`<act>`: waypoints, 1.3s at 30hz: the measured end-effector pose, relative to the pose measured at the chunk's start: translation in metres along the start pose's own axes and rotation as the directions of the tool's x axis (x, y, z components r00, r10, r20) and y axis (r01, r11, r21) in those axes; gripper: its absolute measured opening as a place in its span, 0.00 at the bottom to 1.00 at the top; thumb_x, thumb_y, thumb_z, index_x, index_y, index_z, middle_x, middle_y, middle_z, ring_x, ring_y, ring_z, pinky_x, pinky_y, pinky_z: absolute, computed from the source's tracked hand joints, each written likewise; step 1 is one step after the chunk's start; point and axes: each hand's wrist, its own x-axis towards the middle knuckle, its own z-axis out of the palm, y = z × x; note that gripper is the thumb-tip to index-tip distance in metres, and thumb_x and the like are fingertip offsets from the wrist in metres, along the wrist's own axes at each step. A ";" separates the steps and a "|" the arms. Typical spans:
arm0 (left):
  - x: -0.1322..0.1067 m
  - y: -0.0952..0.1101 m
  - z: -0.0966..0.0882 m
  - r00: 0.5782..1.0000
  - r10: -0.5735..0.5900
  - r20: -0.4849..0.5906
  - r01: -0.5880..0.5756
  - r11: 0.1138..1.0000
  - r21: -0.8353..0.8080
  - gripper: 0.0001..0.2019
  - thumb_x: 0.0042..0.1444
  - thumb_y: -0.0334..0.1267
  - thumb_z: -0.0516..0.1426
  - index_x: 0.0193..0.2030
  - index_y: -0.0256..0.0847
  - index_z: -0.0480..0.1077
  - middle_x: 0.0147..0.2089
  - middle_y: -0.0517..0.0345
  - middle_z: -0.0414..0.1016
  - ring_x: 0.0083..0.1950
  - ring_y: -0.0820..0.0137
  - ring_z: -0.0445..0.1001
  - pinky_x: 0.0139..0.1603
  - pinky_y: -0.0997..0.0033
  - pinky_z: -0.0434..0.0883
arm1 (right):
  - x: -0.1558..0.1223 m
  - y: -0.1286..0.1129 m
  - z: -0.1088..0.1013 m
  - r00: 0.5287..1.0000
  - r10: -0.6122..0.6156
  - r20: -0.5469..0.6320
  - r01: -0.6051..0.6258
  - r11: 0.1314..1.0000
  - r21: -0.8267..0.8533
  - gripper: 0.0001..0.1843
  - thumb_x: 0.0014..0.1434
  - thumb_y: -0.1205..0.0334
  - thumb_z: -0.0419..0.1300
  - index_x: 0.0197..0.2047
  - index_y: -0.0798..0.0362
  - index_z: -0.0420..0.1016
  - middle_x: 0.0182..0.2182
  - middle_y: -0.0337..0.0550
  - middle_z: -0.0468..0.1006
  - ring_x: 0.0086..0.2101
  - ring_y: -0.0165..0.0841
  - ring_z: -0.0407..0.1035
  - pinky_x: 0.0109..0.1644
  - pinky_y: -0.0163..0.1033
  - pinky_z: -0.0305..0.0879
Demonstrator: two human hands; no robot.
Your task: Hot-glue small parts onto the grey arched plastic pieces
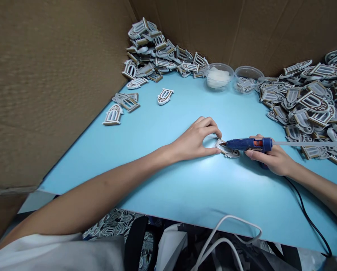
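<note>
A small white arched window-shaped piece point(231, 153) lies on the light blue table. My left hand point(198, 140) pinches its left end between thumb and fingers. In my right hand point(272, 158) is a blue hot glue gun point(242, 144), pointing left, with its nozzle tip at the piece's left part. A long pale glue stick point(306, 143) sticks out of the gun's back towards the right. The trigger and the fingers under the gun are mostly hidden.
Piles of similar pieces stand at the back left point(160, 52) and right point(312, 101). Two clear plastic tubs point(218, 77) are at the back. Cardboard walls point(72, 75) enclose the left and rear. A black cord point(304, 207) trails to the front edge; a white cable point(213, 237) loops there.
</note>
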 end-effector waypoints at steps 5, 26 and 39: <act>0.001 -0.001 0.001 1.000 -0.001 -0.005 0.001 1.000 0.004 0.15 0.59 0.45 0.68 0.48 0.41 0.76 0.52 0.52 0.72 0.55 0.61 0.69 0.62 0.60 0.66 | -0.002 0.004 0.002 1.000 0.013 -0.028 -0.012 0.999 0.042 0.23 0.64 0.42 0.64 0.25 0.51 0.74 0.25 0.42 0.68 0.29 0.36 0.63 0.31 0.40 0.59; -0.002 -0.001 0.003 0.997 0.075 0.021 -0.076 0.997 0.031 0.21 0.60 0.50 0.68 0.56 0.43 0.78 0.56 0.48 0.72 0.58 0.59 0.70 0.66 0.54 0.68 | -0.002 0.025 0.006 0.896 0.161 -0.414 0.012 0.923 0.384 0.27 0.60 0.31 0.64 0.36 0.49 0.79 0.30 0.43 0.79 0.28 0.35 0.68 0.30 0.42 0.64; -0.003 -0.006 0.000 0.993 0.072 -0.096 -0.073 0.997 -0.004 0.13 0.70 0.46 0.59 0.50 0.40 0.79 0.51 0.47 0.76 0.55 0.62 0.75 0.62 0.59 0.72 | 0.000 0.024 0.009 0.913 -0.111 -0.393 0.055 0.987 -0.152 0.11 0.57 0.52 0.61 0.39 0.48 0.69 0.32 0.41 0.75 0.29 0.37 0.67 0.33 0.40 0.60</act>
